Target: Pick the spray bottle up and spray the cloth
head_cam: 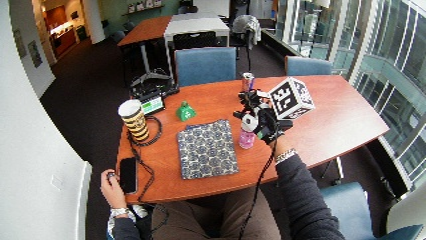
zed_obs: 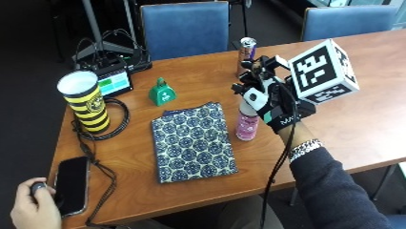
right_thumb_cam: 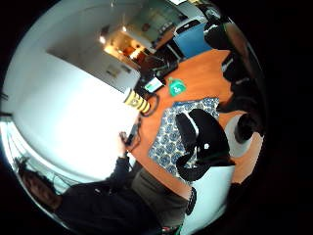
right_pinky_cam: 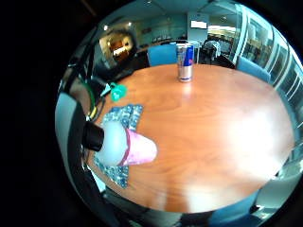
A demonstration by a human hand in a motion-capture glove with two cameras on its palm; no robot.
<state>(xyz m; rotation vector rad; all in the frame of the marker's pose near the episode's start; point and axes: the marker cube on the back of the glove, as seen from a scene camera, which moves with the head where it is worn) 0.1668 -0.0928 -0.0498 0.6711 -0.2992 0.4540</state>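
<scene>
While the spray bottle [zed_obs: 247, 125] stands on the table [zed_obs: 355, 114] just beside the cloth [zed_obs: 191, 141], its top is covered by the gloved right hand [zed_obs: 271, 102]; whether the fingers are closed round it cannot be told. If it is lifted before the neck is properly gripped, it could be tipped over, or the spray sent past the cloth.

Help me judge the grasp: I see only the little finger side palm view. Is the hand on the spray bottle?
Observer: Yes. The outside view shows the gloved right hand curled round the top of the spray bottle.
Operator: Is it lifted?
Observer: Not visibly. Its pink base looks to stand on the table, just beside the patterned cloth.
Operator: Where is the other hand?
Observer: The bare hand is at the table's near corner, next to a black phone.
</scene>
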